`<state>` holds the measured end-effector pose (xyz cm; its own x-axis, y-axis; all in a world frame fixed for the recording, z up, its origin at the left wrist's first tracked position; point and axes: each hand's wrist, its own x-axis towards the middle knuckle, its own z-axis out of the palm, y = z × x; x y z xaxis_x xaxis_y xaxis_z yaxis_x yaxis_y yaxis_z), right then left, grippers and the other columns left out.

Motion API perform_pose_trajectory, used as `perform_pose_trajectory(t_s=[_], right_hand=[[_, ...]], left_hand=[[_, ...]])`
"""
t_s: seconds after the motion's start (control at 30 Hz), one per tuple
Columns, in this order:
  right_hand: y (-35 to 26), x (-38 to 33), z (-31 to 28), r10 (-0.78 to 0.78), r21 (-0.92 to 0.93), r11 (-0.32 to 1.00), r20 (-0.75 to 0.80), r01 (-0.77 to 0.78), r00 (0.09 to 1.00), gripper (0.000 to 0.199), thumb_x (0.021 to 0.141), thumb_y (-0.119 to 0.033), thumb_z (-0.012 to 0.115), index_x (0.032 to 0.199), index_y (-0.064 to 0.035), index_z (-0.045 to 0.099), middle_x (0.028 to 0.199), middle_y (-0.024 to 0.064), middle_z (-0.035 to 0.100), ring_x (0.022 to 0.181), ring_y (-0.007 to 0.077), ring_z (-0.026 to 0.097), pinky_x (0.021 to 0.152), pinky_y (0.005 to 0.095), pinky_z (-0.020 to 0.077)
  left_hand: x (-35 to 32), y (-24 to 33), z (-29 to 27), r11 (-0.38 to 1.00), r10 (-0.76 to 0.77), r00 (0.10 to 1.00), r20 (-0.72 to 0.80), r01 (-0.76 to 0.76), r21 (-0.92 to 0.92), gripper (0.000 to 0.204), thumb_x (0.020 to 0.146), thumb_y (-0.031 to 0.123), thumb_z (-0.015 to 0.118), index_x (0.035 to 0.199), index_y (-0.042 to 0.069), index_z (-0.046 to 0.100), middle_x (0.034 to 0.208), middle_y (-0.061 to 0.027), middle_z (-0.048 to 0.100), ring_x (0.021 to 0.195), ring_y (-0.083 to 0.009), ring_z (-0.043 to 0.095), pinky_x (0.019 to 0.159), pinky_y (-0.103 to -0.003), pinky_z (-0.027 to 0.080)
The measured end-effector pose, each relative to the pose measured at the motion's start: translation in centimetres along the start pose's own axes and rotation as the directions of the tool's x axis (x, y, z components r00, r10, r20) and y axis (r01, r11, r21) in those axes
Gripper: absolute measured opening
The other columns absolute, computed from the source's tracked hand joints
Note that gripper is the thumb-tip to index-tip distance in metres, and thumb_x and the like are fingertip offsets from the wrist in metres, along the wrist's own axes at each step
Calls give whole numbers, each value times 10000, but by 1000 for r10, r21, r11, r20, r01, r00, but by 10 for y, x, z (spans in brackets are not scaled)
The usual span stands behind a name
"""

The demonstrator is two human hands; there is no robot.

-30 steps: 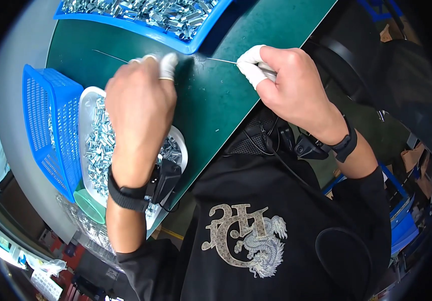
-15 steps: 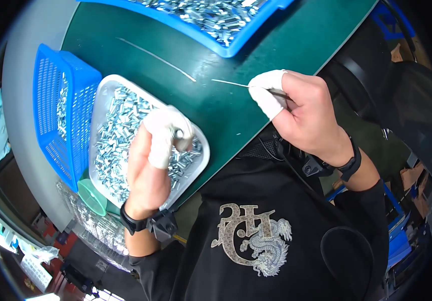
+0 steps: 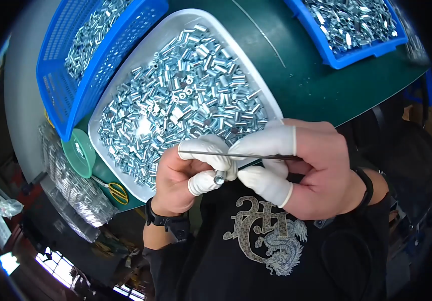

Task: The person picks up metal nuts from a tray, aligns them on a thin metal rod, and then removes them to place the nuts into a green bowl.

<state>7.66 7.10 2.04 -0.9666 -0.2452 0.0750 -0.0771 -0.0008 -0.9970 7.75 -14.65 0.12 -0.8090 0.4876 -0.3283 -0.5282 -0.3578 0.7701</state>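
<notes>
My left hand (image 3: 181, 173), its fingertips in white finger covers, pinches a small silvery metal sleeve (image 3: 219, 178) with its round opening showing. Close against it, my right hand (image 3: 316, 168), with similar covers, grips a thin dark metal rod (image 3: 263, 157). The rod lies roughly level across the left fingertips, above the sleeve; whether it touches the sleeve I cannot tell. Both hands are over the near edge of a white tray (image 3: 272, 100) holding many loose metal sleeves (image 3: 191, 100).
A blue perforated basket (image 3: 68, 118) with more metal pieces stands left of the tray. A second blue container (image 3: 334, 61) of pieces is at the far right. A thin pale strip (image 3: 265, 36) lies on the green table (image 3: 321, 95). Near the left edge are a green bowl (image 3: 79, 153) and yellow-handled scissors (image 3: 118, 192).
The view has shifted, and the tray appears larger. My hands, apart before, are now together. My left hand has moved from over the pieces to the tray's near edge; the rod now lies across its fingertips.
</notes>
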Motion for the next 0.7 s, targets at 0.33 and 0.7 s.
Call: perform_pose_trajectory(t_s=[0.33,0.7], right_hand=[[-2,27,42,46,-79,996,159,-34,986,215,810,18,697,1020,54,671,698,57,616,532,53,501,462,201,328],[-6,36,54,85,-130,990,232,-55,969,194,820,45,670,1012,70,654,819,146,694,619,111,620,530,218,437]], left_hand=[[-15,-3,-33,903,372,928,-26,-356,240,316,748,-31,776,1028,4,633,968,-137,662,875,-209,652,764,-324,522],[-16,-7,-46,788,526,851,4,-489,374,301,737,-34,771,1005,21,645,893,-99,684,813,-186,656,702,-286,502]])
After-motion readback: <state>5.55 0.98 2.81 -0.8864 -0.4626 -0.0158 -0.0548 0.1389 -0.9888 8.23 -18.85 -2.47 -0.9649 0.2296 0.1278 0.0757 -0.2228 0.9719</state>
